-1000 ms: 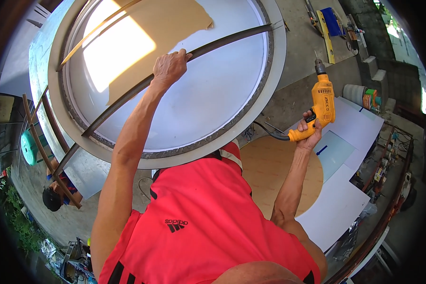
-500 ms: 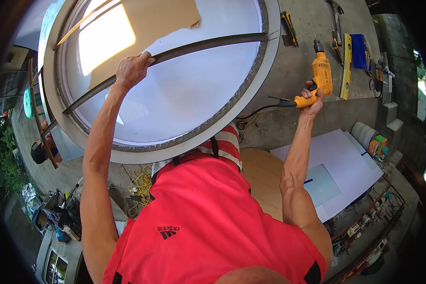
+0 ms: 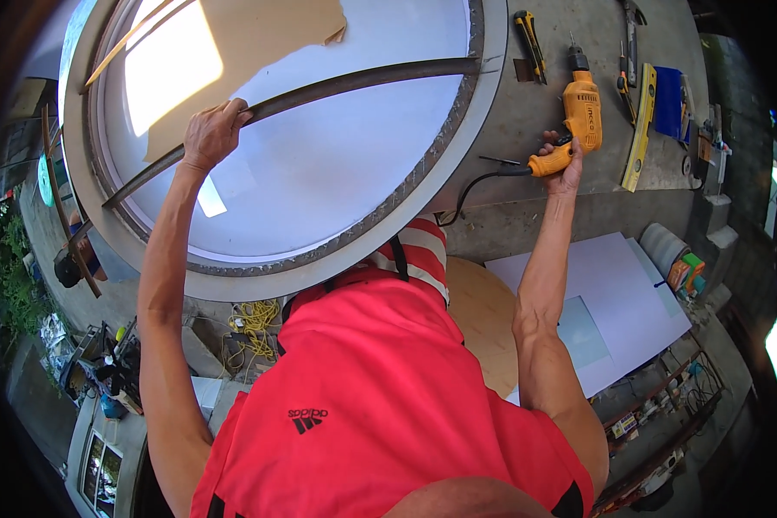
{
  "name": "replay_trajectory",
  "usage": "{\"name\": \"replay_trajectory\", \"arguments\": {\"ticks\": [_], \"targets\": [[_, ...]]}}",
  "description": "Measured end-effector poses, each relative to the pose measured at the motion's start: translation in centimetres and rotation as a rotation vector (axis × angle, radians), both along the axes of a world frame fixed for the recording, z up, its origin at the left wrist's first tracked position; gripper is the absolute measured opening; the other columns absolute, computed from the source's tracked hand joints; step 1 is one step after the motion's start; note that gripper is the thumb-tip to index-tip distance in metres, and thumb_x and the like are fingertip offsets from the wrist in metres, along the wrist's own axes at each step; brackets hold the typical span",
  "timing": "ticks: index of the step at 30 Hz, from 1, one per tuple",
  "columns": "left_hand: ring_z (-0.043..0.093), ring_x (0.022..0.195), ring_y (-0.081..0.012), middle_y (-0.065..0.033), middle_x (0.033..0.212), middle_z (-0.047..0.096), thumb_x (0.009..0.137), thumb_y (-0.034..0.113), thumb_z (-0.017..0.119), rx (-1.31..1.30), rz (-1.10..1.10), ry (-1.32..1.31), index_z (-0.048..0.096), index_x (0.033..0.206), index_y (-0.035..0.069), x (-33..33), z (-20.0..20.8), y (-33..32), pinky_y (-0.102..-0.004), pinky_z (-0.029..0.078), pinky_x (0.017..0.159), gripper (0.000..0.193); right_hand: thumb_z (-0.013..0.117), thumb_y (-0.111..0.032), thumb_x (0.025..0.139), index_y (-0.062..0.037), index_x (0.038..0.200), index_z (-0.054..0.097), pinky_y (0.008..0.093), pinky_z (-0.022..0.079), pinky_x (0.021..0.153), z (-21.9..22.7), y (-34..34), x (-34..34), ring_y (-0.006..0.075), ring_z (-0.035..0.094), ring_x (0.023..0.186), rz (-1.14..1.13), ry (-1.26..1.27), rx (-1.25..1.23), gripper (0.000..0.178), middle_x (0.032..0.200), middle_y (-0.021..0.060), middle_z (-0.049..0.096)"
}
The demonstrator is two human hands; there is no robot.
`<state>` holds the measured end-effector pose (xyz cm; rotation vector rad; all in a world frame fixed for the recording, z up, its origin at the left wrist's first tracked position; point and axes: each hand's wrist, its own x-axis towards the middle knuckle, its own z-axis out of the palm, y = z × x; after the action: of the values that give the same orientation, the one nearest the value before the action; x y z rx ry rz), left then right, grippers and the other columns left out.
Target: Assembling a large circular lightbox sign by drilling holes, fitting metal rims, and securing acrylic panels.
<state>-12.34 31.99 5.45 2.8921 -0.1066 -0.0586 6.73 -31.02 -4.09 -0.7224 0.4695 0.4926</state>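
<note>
My left hand (image 3: 215,135) is closed around a dark, narrow bar (image 3: 337,90) that spans a large round frame (image 3: 490,95). A pale sheet fills the frame, with a torn-edged piece of brown paper (image 3: 276,34) lying on its far part. In my right hand (image 3: 565,168) is an orange corded power drill (image 3: 584,112), gripped by the handle. Its bit points away from me, over the grey work surface to the right of the frame. The drill's black cord (image 3: 470,192) runs left toward the frame's edge.
Beyond the drill lie a utility knife (image 3: 531,43), a hammer (image 3: 633,39), a yellow spirit level (image 3: 640,134) and a blue flat item (image 3: 667,104). White sheets (image 3: 630,302) rest at lower right beside a round wooden board (image 3: 479,319). Yellow cord (image 3: 255,324) is heaped at left. Another person (image 3: 78,263) is at far left.
The view has shifted slightly, so the frame sits a little farther left. Both hands keep their grips, and the drill has dipped slightly nearer to me.
</note>
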Motion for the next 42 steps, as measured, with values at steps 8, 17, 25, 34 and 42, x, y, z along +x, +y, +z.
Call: {"name": "replay_trajectory", "arguments": {"ticks": [8,17,25,34,42], "targets": [[0.064,0.066,-0.0302,-0.0084,0.072,0.063,0.098,0.028,0.059,0.007,-0.007,-0.028,0.057,0.088,0.01,0.0,-0.7,0.5,-0.0431,0.049,0.062,0.021,0.05,-0.057,0.099,0.0006,0.111,0.056,0.0449,0.057,0.082,1.0,2.2,-1.6,0.0286,0.066,0.085,-0.097,0.148,-0.419,0.059,0.103,0.0196,0.067],[0.06,0.061,-0.03,-0.0087,0.068,0.06,0.096,0.026,0.061,0.08,0.051,-0.024,0.055,0.082,0.009,-0.4,-0.7,-0.3,-0.0397,0.044,0.058,0.023,0.057,-0.068,0.09,0.0016,0.086,0.073,0.0291,0.052,0.054,10.4,6.6,-2.1,0.0184,0.063,0.051,0.609,0.271,-1.73,0.071,0.066,0.0103,0.066],[0.057,0.059,-0.0283,-0.0082,0.066,0.057,0.094,0.018,0.064,0.027,0.079,-0.08,0.055,0.081,0.008,-0.6,-1.0,-0.7,-0.0374,0.042,0.059,0.019,0.07,-0.031,0.092,0.0085,0.126,0.058,0.0326,0.054,0.08,15.3,18.2,-4.9,0.0215,0.068,0.091,0.073,-0.436,-1.117,0.053,0.104,0.0193,0.068],[0.059,0.067,-0.031,-0.011,0.072,0.059,0.094,0.012,0.061,-0.005,0.173,-0.008,0.058,0.084,0.005,-0.9,-0.3,-0.9,-0.0398,0.045,0.064,0.012,0.053,-0.004,0.089,0.01,0.134,0.049,0.049,0.049,0.086,12.2,22.8,-4.9,0.0422,0.057,0.101,0.431,-0.721,-1.322,0.048,0.121,0.0279,0.059],[0.061,0.07,-0.0308,-0.0122,0.074,0.06,0.092,0.007,0.061,0.038,0.185,-0.061,0.06,0.088,0.003,-0.6,-0.4,-1.6,-0.0406,0.047,0.067,0.006,0.051,-0.003,0.089,0.0098,0.136,0.048,0.0492,0.048,0.089,11.1,22.3,-5.0,0.043,0.056,0.103,0.35,-0.809,-1.302,0.049,0.121,0.0283,0.058]]}}
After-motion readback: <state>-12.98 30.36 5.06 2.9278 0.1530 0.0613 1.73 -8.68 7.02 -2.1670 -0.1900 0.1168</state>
